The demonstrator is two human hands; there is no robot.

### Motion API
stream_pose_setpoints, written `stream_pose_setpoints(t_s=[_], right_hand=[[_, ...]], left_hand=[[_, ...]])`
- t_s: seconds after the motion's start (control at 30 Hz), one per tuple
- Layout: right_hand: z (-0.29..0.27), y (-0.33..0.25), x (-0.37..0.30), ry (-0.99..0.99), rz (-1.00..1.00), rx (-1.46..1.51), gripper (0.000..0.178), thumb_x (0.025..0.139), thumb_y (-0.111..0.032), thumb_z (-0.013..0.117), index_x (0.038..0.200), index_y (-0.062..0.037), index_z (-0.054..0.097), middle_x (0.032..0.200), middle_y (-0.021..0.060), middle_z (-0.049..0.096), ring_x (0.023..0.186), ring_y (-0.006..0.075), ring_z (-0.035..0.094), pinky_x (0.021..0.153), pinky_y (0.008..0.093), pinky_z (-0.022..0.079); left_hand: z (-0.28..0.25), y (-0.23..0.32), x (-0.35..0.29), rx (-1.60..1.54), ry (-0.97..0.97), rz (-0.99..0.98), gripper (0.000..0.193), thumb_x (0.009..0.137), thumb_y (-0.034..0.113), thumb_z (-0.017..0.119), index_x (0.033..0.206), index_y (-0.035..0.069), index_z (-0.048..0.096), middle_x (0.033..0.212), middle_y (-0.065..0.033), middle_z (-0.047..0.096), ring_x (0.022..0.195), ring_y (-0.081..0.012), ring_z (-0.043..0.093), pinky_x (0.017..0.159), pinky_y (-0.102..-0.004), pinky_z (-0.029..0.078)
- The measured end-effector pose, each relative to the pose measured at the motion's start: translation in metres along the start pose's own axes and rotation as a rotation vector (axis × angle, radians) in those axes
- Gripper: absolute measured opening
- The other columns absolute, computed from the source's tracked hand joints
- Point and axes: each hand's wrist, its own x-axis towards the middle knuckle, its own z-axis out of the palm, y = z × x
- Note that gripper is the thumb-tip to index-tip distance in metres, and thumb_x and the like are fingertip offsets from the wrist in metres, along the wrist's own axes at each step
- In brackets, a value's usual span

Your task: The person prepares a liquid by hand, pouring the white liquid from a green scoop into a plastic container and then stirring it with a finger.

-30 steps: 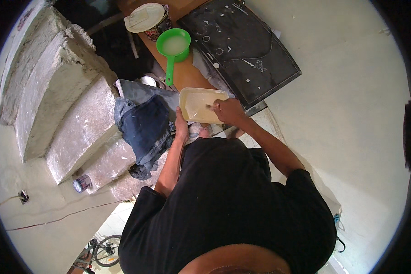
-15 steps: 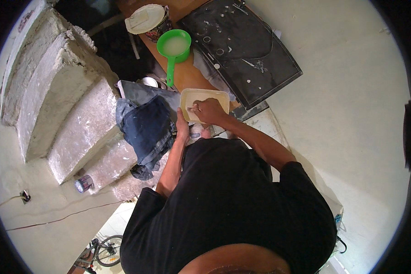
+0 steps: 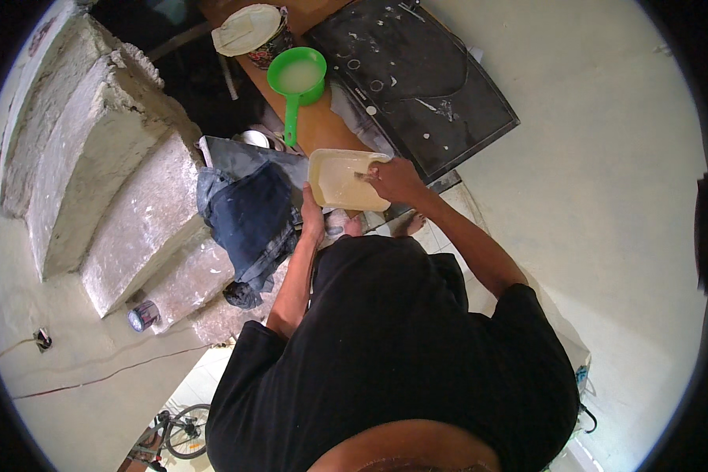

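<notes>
A shallow, pale rectangular plastic tub (image 3: 316,169) is held in front of me, with a cream-coloured wet mix inside. My left hand (image 3: 312,216) grips its left near corner, fingers hidden under the wall. Over the tub's right side is my right hand (image 3: 395,181), its fingers closed. A short brownish-grey tip pokes out from them over the mix; whether it is a tool or coated fingers is too small to tell. Beyond the tub, a green dipper (image 3: 293,118) with whitish liquid rests on a brown board (image 3: 322,130).
A lidded bucket (image 3: 271,51) stands behind the dipper. To the right lies a splattered black panel (image 3: 425,86). Dark blue cloth (image 3: 252,212) drapes near rough plaster steps (image 3: 134,197), where a small can (image 3: 143,316) sits. A plain wall (image 3: 606,197) rises on the right.
My right hand has moved from the middle of the tub to its right side, uncovering the mix. My left hand keeps its hold on the tub.
</notes>
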Motion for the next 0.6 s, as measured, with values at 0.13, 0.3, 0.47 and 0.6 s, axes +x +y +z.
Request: stream_pose_setpoints(t_s=[0.13,0.3,0.47,0.6], right_hand=[[0.004,-0.004,-0.023,0.012,0.041,0.159,0.026,0.086,-0.033,0.057,0.089,-0.0107,0.068,0.069,0.0145,0.065,0.066,0.0355,0.064,0.065,0.0462,0.051],[0.038,-0.022,-0.01,0.142,-0.206,0.16,0.026,0.087,-0.034,0.055,0.085,-0.0109,0.068,0.067,0.016,0.064,0.063,0.0381,0.063,0.062,0.049,0.049],[0.05,-0.043,0.027,0.054,-0.02,0.309,0.025,0.085,-0.029,0.058,0.087,-0.0064,0.068,0.067,0.0187,0.063,0.064,0.0376,0.062,0.06,0.0482,0.048],[0.048,-0.04,0.046,0.22,-0.081,0.241,0.025,0.086,-0.03,0.057,0.086,-0.0065,0.067,0.068,0.0196,0.063,0.063,0.0387,0.063,0.061,0.0481,0.05]], left_hand=[[0.003,0.002,0.001,0.048,0.03,-0.018,0.071,0.098,0.056,0.03,0.127,-0.004,0.053,0.124,-0.0133,0.056,0.112,-0.0204,0.05,0.1,-0.0315,0.033],[-0.001,0.003,0.004,-0.024,0.017,-0.047,0.07,0.099,0.055,0.029,0.128,-0.004,0.052,0.127,-0.0137,0.054,0.115,-0.0203,0.048,0.101,-0.0322,0.032],[-0.005,-0.002,0.004,-0.116,0.003,-0.016,0.074,0.096,0.059,0.035,0.13,-0.005,0.051,0.126,-0.0128,0.055,0.116,-0.0195,0.047,0.102,-0.0314,0.032],[-0.009,-0.01,0.014,-0.104,-0.089,0.07,0.066,0.1,0.051,0.028,0.132,-0.004,0.047,0.128,-0.0128,0.053,0.118,-0.0197,0.046,0.104,-0.0309,0.031]])
